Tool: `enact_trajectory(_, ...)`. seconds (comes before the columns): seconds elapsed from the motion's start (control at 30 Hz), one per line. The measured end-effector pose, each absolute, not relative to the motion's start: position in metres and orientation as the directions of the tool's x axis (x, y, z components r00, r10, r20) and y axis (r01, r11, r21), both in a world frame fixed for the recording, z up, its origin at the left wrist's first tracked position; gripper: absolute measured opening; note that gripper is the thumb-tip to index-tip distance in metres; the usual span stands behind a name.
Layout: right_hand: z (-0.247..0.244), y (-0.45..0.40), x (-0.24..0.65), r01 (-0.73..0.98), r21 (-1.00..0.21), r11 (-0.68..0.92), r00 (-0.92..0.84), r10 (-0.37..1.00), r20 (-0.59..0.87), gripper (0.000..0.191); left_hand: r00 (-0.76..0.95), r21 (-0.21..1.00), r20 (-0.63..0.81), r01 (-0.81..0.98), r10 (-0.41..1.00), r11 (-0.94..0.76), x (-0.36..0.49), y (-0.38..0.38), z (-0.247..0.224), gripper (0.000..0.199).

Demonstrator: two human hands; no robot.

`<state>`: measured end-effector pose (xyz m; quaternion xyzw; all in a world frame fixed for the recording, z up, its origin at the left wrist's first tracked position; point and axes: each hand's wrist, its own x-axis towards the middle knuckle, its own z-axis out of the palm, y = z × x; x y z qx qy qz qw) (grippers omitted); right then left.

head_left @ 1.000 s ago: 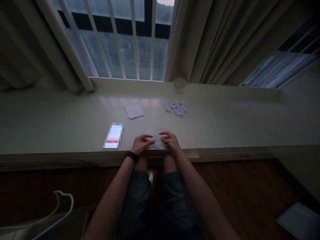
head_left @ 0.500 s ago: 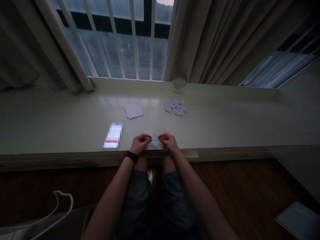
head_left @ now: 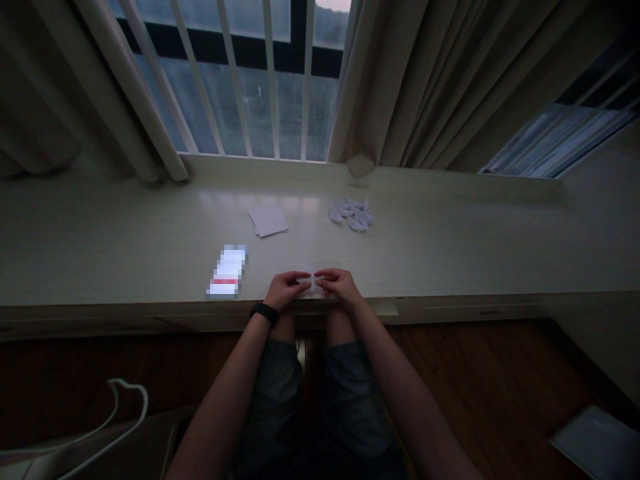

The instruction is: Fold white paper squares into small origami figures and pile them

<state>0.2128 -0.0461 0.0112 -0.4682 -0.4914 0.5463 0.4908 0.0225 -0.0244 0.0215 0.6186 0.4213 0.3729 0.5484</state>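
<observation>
Between my two hands, close to the front edge of the pale counter, is a small piece of white paper (head_left: 313, 283), folded and partly covered by fingers. My left hand (head_left: 286, 288) pinches its left side with thumb and fingertips. On its right side my right hand (head_left: 340, 287) grips it the same way. Farther back lies a small stack of square white paper sheets (head_left: 269, 220). To the right of the stack sits a pile of folded white paper pieces (head_left: 351, 214).
A phone (head_left: 227, 270) with a lit, blurred screen lies left of my hands on the counter (head_left: 450, 247). Behind are a barred window (head_left: 260, 100) and curtains (head_left: 400, 87). A white curved frame (head_left: 143, 400) stands at lower left, and a flat pale object (head_left: 600, 440) at lower right.
The paper was spread flatter with a pointed lower part showing; now it looks narrower and folded up. My left hand has moved slightly right, and its thumb and fingers have closed on the paper.
</observation>
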Motion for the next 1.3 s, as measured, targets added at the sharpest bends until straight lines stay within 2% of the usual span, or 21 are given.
enact_trajectory(0.4, 0.009, -0.046, 0.208, -0.049, -0.998, -0.049, -0.032, 0.998, -0.048, 0.045, 0.246, 0.993, 0.000, 0.113, 0.969, -0.029, 0.027, -0.025, 0.015, 0.044)
enact_trajectory(0.63, 0.012, -0.049, 0.205, -0.039, -0.999, -0.035, 0.008, 0.999, -0.035, 0.039, 0.243, 0.978, 0.015, 0.199, 0.970, -0.065, 0.028, -0.029, 0.020, 0.043)
enact_trajectory(0.73, 0.013, -0.049, 0.204, -0.026, -0.999, -0.038, 0.015, 0.999, -0.038, 0.041, 0.239, 0.973, 0.025, 0.215, 0.971, -0.078, 0.028, -0.028, 0.017, 0.042)
enact_trajectory(0.83, 0.014, -0.050, 0.202, -0.030, -0.999, -0.039, 0.013, 0.999, -0.040, 0.046, 0.244, 0.970, 0.050, 0.219, 0.968, -0.105, 0.028, -0.027, 0.012, 0.040)
enact_trajectory(1.1, 0.003, -0.046, 0.198, -0.059, -0.997, -0.051, 0.077, 0.996, -0.055, 0.041, 0.171, 0.928, 0.122, 0.329, 0.978, -0.173, 0.031, -0.030, 0.012, 0.030)
enact_trajectory(1.3, -0.001, -0.044, 0.198, -0.065, -0.996, -0.063, 0.110, 0.991, -0.070, 0.039, 0.129, 0.923, 0.167, 0.328, 0.977, -0.201, 0.035, -0.030, 0.010, 0.024)
